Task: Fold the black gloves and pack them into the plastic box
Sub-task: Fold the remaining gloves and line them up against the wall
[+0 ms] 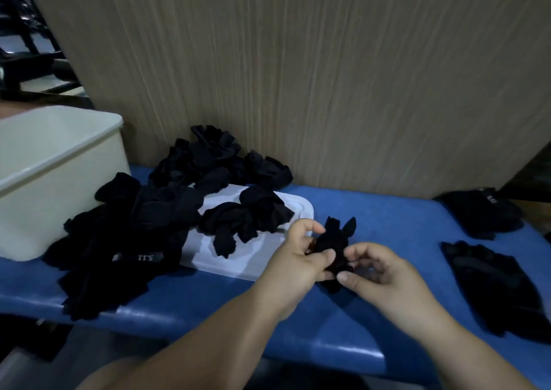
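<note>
We see a blue tabletop [372, 210]. On it stands a pale plastic box [53, 187] at the left, a heap of black gloves [119, 240] beside it, a flat white lid [256, 258], and two flat gloves [495, 288] at the right.

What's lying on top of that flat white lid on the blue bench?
A crumpled bunch of black gloves lies on the white lid. A bigger glove pile covers its left end, so whatever is on that part stays hidden.
</note>
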Demonstrator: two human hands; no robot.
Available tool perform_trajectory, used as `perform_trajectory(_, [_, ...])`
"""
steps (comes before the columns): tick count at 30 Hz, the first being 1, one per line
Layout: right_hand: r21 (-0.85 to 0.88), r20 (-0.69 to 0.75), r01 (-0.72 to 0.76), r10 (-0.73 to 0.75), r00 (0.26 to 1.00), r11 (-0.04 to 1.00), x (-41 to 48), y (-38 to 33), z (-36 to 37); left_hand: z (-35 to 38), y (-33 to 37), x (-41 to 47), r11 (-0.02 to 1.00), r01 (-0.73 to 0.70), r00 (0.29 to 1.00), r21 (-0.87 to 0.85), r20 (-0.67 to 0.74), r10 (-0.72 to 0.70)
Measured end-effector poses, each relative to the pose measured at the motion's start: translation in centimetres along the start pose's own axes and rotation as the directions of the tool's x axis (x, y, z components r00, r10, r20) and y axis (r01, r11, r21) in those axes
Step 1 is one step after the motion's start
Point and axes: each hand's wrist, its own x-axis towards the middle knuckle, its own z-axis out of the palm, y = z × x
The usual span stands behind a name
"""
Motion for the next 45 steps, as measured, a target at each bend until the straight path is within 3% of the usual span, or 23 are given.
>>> perform_trajectory(3, [-0.25,-0.004,0.158,-0.164,0.986,0.955,0.0,0.5,-1.4,0.9,-0.3,0.5,0.998,0.032,0.999,-0.062,0.03,-0.03])
perform_trajectory(7, [-0.35,-0.008,0.236,-0.255,0.967,0.906,0.1,1.1,-3.3,1.8,-0.8,1.1,1.0,0.027,0.992,-0.011,0.124,-0.026])
perform_trajectory(13, [-0.455,-0.042,0.195,-0.239,0.97,0.869,-0.3,2.3,-5.9,2.7,-1.6,2.3,0.897,-0.124,0.986,0.424,0.154,0.064])
perform_trajectory(17, [-0.477,-0.036,0.155,-0.196,0.98,0.865,-0.7,2.6,-6.8,3.4,-2.2,2.8,0.875,-0.131,0.984,0.466,0.166,0.059])
perform_trajectory(21, [-0.462,-0.023,0.12,-0.147,0.989,0.878,-1.2,2.8,-7.3,3.7,-2.4,3.1,0.852,-0.13,0.983,0.508,0.175,0.045])
perform_trajectory(25, [-0.41,0.002,0.103,-0.112,0.994,0.906,-1.4,2.6,-7.3,3.6,-2.3,3.1,0.787,-0.13,0.991,0.604,0.097,0.089])
perform_trajectory(34, [-0.353,-0.022,0.091,-0.106,0.994,0.931,-1.2,2.9,-6.6,3.1,-1.9,2.3,0.723,-0.239,0.965,0.648,0.244,0.101])
perform_trajectory(40, [-0.331,-0.054,0.072,-0.095,0.994,0.941,-1.4,2.4,-5.7,3.1,-1.8,2.3,0.689,-0.199,0.979,0.697,0.167,0.114])
perform_trajectory(45, [-0.176,0.065,0.043,-0.032,0.997,0.984,-1.4,1.7,-5.5,3.1,-2.0,2.4,0.733,-0.16,0.985,0.661,0.061,0.159])
